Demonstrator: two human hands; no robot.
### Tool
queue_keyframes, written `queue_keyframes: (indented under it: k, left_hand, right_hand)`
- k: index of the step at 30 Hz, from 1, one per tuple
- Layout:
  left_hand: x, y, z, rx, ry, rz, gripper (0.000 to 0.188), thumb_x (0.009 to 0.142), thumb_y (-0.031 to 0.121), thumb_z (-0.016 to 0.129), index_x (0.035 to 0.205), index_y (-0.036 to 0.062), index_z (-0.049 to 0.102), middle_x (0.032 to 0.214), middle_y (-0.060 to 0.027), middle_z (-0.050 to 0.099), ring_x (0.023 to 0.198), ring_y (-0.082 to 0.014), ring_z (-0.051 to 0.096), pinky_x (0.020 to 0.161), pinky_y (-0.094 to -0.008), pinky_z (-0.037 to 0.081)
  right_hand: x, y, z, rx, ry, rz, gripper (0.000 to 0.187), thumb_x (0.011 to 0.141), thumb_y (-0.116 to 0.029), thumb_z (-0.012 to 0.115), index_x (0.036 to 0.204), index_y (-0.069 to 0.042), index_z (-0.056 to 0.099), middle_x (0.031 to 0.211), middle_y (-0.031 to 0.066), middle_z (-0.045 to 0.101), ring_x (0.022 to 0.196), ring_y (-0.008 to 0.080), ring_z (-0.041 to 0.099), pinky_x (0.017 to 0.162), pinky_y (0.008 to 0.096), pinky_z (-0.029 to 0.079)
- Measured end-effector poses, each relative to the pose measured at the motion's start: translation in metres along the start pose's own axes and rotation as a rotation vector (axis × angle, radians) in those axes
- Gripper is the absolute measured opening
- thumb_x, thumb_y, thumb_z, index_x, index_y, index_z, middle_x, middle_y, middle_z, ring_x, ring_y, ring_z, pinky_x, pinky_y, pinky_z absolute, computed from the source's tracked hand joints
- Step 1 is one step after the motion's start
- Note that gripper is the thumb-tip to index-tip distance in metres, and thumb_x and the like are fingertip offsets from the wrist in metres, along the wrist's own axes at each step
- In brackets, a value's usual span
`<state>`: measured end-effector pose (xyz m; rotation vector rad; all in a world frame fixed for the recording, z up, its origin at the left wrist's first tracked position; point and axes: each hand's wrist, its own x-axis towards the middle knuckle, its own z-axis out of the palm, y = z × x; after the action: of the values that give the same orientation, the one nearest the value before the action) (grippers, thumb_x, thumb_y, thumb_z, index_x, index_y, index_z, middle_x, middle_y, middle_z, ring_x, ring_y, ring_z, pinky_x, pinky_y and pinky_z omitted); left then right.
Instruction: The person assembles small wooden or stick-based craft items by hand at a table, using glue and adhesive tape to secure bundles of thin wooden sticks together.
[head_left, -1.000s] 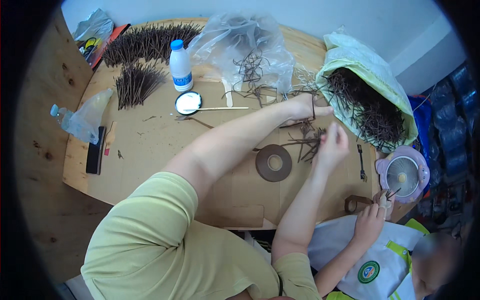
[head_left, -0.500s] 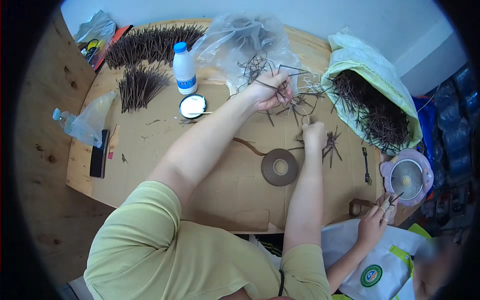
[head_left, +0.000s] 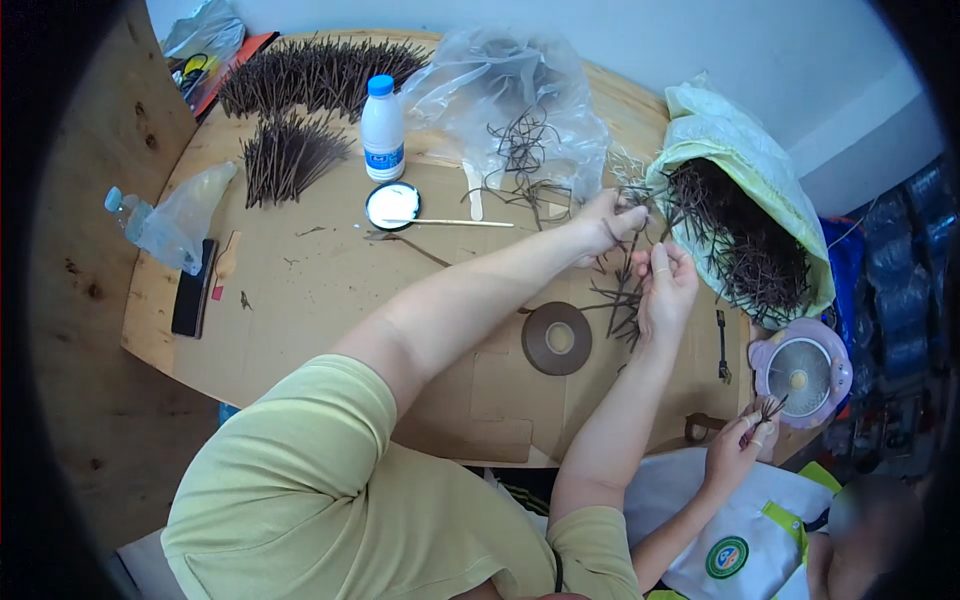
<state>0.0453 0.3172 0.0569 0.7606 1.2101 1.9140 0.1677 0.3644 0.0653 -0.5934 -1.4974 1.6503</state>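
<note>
My left hand [head_left: 606, 226] is closed in a pinch, with thin dark brown twigs at its fingertips. Close beside it, my right hand [head_left: 667, 287] is also closed, thumb against finger; what it grips is too small to make out. Both hands are by the mouth of a pale green woven sack [head_left: 820, 220] full of brown branched twigs [head_left: 748, 250]. Loose twigs [head_left: 618, 308] lie on the cardboard under and beside my right hand. A roll of brown tape [head_left: 556, 339] lies flat between my forearms.
Bundled twigs [head_left: 290, 160] stand at the back left, near a white bottle with a blue cap [head_left: 383, 135]. A stick lies across a dish of white paste [head_left: 390, 206]. A clear plastic bag [head_left: 500, 75] sits behind. At right, a co-worker's hand [head_left: 735, 450] holds twigs beside a purple fan [head_left: 800, 375].
My left hand has moved right, toward the sack. My right hand has turned and risen slightly to the right, coming close to the left one.
</note>
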Motion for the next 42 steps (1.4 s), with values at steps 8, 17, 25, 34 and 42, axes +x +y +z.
queue_keyframes:
  k: [8, 17, 25, 34, 42]
  left_hand:
    - [0.001, 0.008, 0.009, -0.094, -0.127, -0.079, 0.02, 0.086, 0.027, 0.056, 0.08, 0.0079, 0.056, 0.065, 0.001, 0.054, 0.051, -0.0055, 0.044, 0.044, -0.0192, 0.035]
    - [-0.022, 0.014, 0.016, -0.388, 0.087, 0.04, 0.018, 0.088, 0.021, 0.052, 0.078, 0.0058, 0.053, 0.064, -0.0039, 0.054, 0.053, -0.0117, 0.053, 0.045, -0.0226, 0.041]
    - [-0.031, 0.07, 0.001, -0.443, 0.012, 0.158, 0.026, 0.089, 0.03, 0.05, 0.076, 0.0077, 0.051, 0.053, 0.0029, 0.045, 0.04, -0.0047, 0.033, 0.037, -0.0189, 0.024]
    - [-0.024, 0.066, -0.005, -0.323, -0.291, -0.195, 0.03, 0.09, 0.035, 0.046, 0.076, 0.0089, 0.052, 0.052, 0.0051, 0.04, 0.04, -0.0043, 0.026, 0.036, -0.0188, 0.02]
    - [-0.066, 0.089, 0.01, -0.135, -0.131, -0.001, 0.026, 0.089, 0.031, 0.049, 0.074, 0.0101, 0.051, 0.049, 0.0072, 0.035, 0.04, -0.0034, 0.026, 0.037, -0.0196, 0.019]
  right_hand:
    - [-0.004, -0.016, 0.012, 0.074, 0.055, -0.012, 0.012, 0.086, -0.006, 0.052, 0.095, 0.003, 0.052, 0.069, 0.0014, 0.052, 0.054, 0.0049, 0.043, 0.046, 0.0156, 0.033]
    - [0.029, 0.005, 0.026, 0.289, 0.221, 0.156, 0.013, 0.085, -0.007, 0.054, 0.091, 0.005, 0.053, 0.061, 0.0042, 0.05, 0.049, 0.0071, 0.043, 0.039, 0.0173, 0.03]
    - [0.058, 0.04, -0.057, 0.36, 0.365, 0.162, 0.011, 0.087, -0.013, 0.048, 0.084, -0.003, 0.053, 0.058, -0.0011, 0.041, 0.046, 0.0064, 0.035, 0.038, 0.0204, 0.027]
    - [0.015, -0.017, 0.004, 0.521, -0.597, 0.369, 0.035, 0.087, -0.027, 0.053, 0.112, -0.003, 0.049, 0.072, -0.0002, 0.046, 0.049, 0.0043, 0.035, 0.041, 0.0171, 0.024]
    - [0.06, 0.024, -0.049, 0.634, 0.395, 0.187, 0.013, 0.087, -0.014, 0.051, 0.092, -0.002, 0.052, 0.054, -0.0053, 0.034, 0.039, 0.0038, 0.025, 0.034, 0.0203, 0.022]
